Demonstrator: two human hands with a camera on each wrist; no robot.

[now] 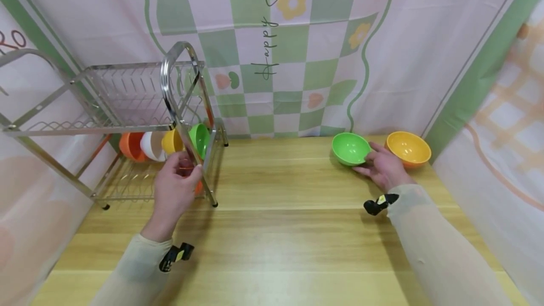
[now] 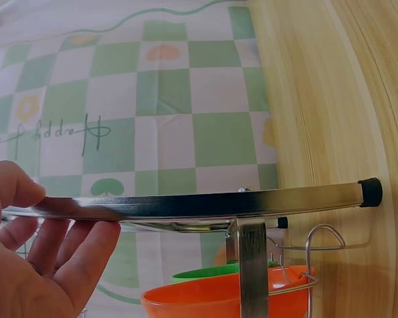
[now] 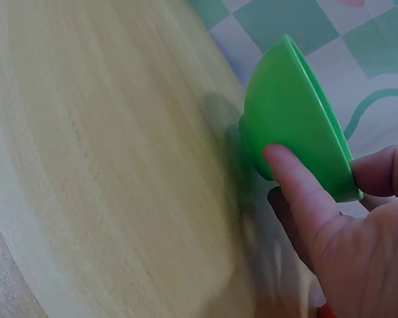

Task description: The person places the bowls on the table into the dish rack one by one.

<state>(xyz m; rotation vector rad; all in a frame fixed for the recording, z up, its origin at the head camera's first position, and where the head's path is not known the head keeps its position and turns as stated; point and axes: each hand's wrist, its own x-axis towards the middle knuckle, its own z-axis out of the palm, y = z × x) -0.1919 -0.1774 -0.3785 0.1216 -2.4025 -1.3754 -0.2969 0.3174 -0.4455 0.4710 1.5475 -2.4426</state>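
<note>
I have the left hand (image 1: 176,188) curled round the two-tier silver metal rack (image 1: 127,130); five round bowls (image 1: 151,147) inside. Well right of rack, my right hand (image 1: 384,166) pinches one glossy green bowl (image 1: 349,149) beside one yellow bowl (image 1: 409,147), orange showing underneath.

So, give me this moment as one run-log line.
left hand: grips rack; right hand: grips green bowl; yellow bowl: right of green bowl; white bowl: rack's lower shelf
</note>
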